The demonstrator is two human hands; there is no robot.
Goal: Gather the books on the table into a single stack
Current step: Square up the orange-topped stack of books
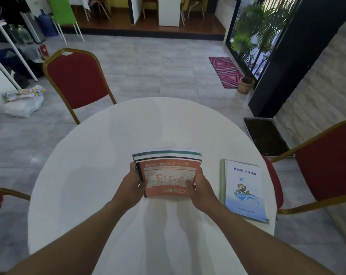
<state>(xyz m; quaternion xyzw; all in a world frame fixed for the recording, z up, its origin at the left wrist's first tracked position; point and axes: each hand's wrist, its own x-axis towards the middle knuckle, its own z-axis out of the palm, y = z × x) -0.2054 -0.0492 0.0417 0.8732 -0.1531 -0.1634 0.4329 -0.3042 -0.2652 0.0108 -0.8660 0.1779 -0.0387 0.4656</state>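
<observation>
A round table covered with a smooth white cloth [88, 175] fills the lower part of the view, with the person's two bare forearms reaching forward over it. Both hands grip a small pile of thin books near the table's middle. The top one is an orange paperback with a cartoon drawing and the word SNOOPY [169, 178] on its cover; its long axis runs away from the person, tilted slightly to the left, and the title reads upright from the person's side. Beneath it the edges of further books with green, white and dark blue covers [166, 153] stick out at the far end and along the left side, so the pile is not squared up.

The left hand [132, 185] is curled around the pile's left edge, thumb on top of the cover. The right hand [199, 188] clasps the right edge near the closer corner, thumb pressed on the orange cover. Whether the pile rests on the cloth or is lifted just above it cannot be told.

To the right, apart from the pile, a white-and-blue booklet with a whale picture [244, 189] lies flat on a pale green book [222, 179], long axis also pointing away from the person. Red padded chairs with gold metal frames [77, 80] stand around the table.
</observation>
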